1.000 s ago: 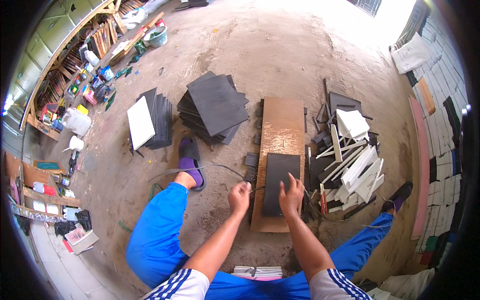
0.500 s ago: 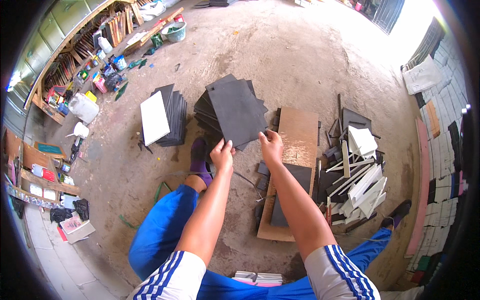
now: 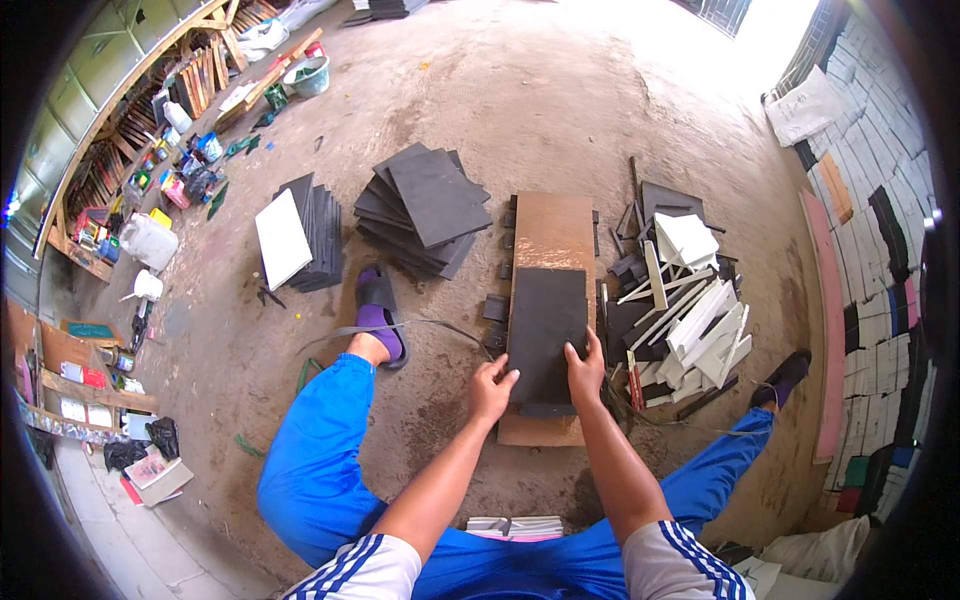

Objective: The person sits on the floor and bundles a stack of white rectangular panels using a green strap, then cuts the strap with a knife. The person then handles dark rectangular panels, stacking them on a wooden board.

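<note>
Left hand (image 3: 492,388) and right hand (image 3: 587,370) are half-curled at opposite long edges of the black sheet (image 3: 548,325), can't tell if they're pinching. It's mid-frame, lengthwise up the brown board (image 3: 553,225), mostly above both hands, neither clearly nearer.

Daylight from upper-right opening (image 3: 765,45), blown out; sheen on brown board (image 3: 553,232); fisheye edges bent, corners black.

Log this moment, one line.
black rectangular sheet: over brown rectangular board | left hand: at left edge | right hand: at right edge
</note>
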A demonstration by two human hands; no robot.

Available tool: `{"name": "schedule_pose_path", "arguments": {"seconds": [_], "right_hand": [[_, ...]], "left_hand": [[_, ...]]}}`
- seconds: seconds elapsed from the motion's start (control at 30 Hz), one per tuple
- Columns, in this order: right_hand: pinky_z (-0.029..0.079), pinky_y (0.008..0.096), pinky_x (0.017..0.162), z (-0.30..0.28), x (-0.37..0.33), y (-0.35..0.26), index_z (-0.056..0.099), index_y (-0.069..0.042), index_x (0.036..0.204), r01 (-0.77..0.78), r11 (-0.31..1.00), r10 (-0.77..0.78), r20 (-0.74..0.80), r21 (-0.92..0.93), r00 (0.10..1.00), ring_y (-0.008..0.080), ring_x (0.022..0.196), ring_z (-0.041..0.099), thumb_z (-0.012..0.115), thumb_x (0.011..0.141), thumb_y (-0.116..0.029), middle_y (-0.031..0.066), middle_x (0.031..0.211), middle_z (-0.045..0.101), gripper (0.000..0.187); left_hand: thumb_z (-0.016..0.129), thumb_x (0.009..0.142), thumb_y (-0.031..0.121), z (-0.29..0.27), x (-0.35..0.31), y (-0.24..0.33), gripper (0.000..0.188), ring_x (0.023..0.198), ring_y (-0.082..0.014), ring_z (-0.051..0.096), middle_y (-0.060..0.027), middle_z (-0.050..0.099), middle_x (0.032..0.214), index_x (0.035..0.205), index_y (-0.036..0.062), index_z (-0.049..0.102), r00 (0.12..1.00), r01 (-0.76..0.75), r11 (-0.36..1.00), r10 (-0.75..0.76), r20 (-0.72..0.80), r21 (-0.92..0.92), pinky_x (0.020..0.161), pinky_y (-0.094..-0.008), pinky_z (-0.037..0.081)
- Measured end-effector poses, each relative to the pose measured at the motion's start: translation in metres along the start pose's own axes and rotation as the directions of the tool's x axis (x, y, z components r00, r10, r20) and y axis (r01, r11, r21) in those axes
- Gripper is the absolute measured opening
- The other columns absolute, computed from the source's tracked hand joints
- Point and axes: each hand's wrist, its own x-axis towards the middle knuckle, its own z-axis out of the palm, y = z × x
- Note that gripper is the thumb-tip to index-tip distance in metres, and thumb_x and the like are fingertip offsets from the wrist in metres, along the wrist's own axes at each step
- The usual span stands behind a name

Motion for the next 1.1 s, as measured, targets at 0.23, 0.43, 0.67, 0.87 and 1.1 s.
{"name": "schedule_pose_path", "arguments": {"seconds": [0.23,0.43,0.67,0.87,1.1], "right_hand": [[0.048,0.0422,0.103,-0.028,-0.025,0.066,0.062,-0.006,0.140,-0.052,0.958,0.006,-0.159,-0.282,0.987,0.0325,0.116,0.060,0.083,0.086,-0.021,0.0143,0.118,0.058,0.060],[0.047,0.0431,0.103,-0.021,-0.018,0.076,0.064,-0.005,0.138,-0.004,0.945,-0.050,-0.157,-0.326,0.986,0.0334,0.114,0.058,0.083,0.085,-0.023,0.0142,0.116,0.059,0.059],[0.044,0.0467,0.108,-0.012,-0.019,0.068,0.061,-0.005,0.139,-0.107,0.895,0.044,-0.153,-0.433,0.987,0.0385,0.124,0.054,0.080,0.089,-0.029,0.0176,0.127,0.058,0.059],[0.044,0.0474,0.106,-0.018,-0.014,0.069,0.064,-0.004,0.135,-0.091,0.924,0.053,-0.112,-0.371,0.992,0.0379,0.122,0.055,0.079,0.089,-0.030,0.0178,0.124,0.059,0.055],[0.047,0.0449,0.102,-0.013,-0.009,0.069,0.067,-0.001,0.130,-0.007,0.923,-0.055,-0.149,-0.385,0.987,0.0366,0.115,0.060,0.081,0.089,-0.027,0.0173,0.117,0.062,0.051]], "left_hand": [[0.085,0.081,0.018,0.034,-0.042,-0.004,0.049,0.079,-0.0255,0.065,-0.0106,0.067,0.091,0.128,0.0066,0.073,0.980,0.110,0.979,-0.136,0.144,0.170,0.075,-0.0376,0.053],[0.086,0.081,0.016,0.041,-0.038,-0.011,0.051,0.082,-0.0276,0.066,-0.0118,0.067,0.095,0.129,0.0064,0.072,0.981,0.128,0.975,-0.151,0.118,0.180,0.078,-0.0388,0.054],[0.084,0.084,0.019,0.051,-0.041,-0.026,0.050,0.100,-0.0363,0.066,-0.0171,0.067,0.107,0.129,0.0015,0.070,0.981,0.153,0.966,-0.173,0.081,0.208,0.090,-0.0435,0.053],[0.082,0.086,0.021,0.051,-0.038,-0.007,0.050,0.106,-0.0376,0.065,-0.0186,0.066,0.111,0.129,-0.0015,0.069,0.967,0.204,0.950,-0.233,0.102,0.238,0.093,-0.0439,0.052],[0.081,0.087,0.020,0.051,-0.031,-0.002,0.049,0.108,-0.0364,0.064,-0.0176,0.065,0.114,0.129,-0.0004,0.069,0.976,0.171,0.947,-0.200,0.082,0.273,0.094,-0.0432,0.052]]}}
